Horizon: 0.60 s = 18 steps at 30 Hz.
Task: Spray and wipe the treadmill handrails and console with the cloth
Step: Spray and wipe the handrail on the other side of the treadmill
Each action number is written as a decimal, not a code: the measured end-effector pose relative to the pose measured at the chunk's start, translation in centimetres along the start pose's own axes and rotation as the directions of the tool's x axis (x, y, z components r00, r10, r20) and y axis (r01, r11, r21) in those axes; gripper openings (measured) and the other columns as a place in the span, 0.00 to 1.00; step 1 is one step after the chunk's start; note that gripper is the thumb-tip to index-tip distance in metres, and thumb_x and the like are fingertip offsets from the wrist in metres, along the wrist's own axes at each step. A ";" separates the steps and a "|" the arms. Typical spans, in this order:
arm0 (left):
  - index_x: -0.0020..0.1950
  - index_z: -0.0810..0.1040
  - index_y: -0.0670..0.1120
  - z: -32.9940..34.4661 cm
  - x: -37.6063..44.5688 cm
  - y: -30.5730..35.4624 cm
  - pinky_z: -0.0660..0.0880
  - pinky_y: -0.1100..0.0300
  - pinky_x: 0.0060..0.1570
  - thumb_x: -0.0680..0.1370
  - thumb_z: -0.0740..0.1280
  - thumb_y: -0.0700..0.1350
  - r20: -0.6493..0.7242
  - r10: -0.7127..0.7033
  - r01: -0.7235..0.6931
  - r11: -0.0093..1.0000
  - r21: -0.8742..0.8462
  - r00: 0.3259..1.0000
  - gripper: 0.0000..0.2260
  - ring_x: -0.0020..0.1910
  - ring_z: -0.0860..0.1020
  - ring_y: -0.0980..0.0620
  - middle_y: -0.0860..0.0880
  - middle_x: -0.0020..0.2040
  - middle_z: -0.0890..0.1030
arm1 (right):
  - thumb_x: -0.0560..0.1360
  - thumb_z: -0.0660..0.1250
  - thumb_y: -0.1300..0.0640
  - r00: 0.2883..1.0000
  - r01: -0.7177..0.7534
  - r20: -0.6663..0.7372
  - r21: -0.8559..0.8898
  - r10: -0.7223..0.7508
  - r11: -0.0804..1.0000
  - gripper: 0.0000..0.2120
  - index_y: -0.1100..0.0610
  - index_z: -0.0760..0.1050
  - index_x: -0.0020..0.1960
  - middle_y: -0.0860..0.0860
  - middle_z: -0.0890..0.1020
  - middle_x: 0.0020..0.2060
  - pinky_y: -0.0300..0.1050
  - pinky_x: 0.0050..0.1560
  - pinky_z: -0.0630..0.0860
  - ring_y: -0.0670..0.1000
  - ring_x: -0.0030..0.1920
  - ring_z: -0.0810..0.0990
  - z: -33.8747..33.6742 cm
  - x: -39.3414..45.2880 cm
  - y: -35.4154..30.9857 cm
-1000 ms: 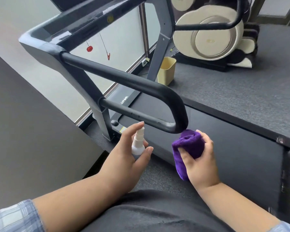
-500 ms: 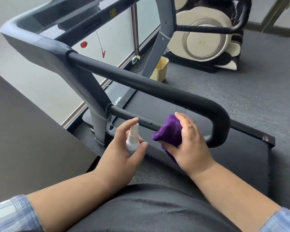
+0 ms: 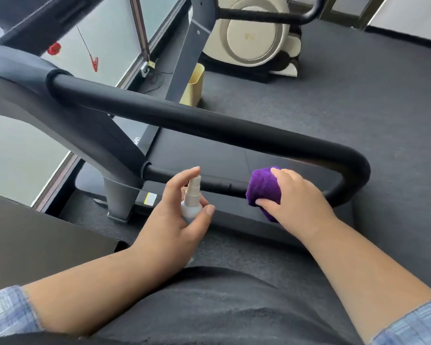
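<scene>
The treadmill's black padded handrail (image 3: 184, 118) loops across the middle and bends back into a thinner lower bar (image 3: 217, 186). My right hand (image 3: 296, 197) grips a bunched purple cloth (image 3: 263, 188) and presses it against that lower bar. My left hand (image 3: 174, 215) holds a small white spray bottle (image 3: 192, 197) upright, index finger over the nozzle, just in front of the lower bar. The console (image 3: 23, 11) shows only partly at the top left edge.
The treadmill deck (image 3: 204, 150) lies beyond the rail. A yellow bin (image 3: 193, 85) stands by the far upright (image 3: 184, 56). A cream and black exercise machine (image 3: 251, 36) sits on the grey carpet behind. A dark surface (image 3: 35, 240) fills the lower left.
My right hand carried the cloth from the rail's bend onto the lower bar and pressed it there. The camera came closer to the rail. My left hand kept the bottle.
</scene>
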<state>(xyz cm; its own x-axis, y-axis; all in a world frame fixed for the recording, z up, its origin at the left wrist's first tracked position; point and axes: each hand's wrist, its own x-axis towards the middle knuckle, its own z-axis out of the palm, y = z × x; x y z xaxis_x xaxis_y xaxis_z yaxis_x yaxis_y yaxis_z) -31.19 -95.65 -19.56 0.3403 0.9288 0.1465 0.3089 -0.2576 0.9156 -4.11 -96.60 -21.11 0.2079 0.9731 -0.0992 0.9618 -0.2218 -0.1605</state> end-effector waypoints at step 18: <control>0.66 0.61 0.77 -3.0 -0.9 -2.2 0.74 0.72 0.36 0.72 0.67 0.56 0.156 0.041 -0.030 0.997 -0.072 0.987 0.28 0.38 0.80 0.53 0.57 0.48 0.80 | 0.74 0.67 0.35 0.973 0.226 0.035 0.022 -0.227 0.974 0.26 0.51 0.73 0.64 0.51 0.79 0.58 0.54 0.53 0.76 0.57 0.56 0.78 3.0 4.6 -14.4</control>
<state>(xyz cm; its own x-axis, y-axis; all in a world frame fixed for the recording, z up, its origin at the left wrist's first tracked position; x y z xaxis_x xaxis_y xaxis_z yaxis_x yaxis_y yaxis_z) -34.83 -95.09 -20.55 0.4876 0.8643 0.1238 0.2334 -0.2656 0.9354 -17.50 -89.13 -22.22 -0.0219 0.9953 -0.0948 0.9797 0.0025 -0.2002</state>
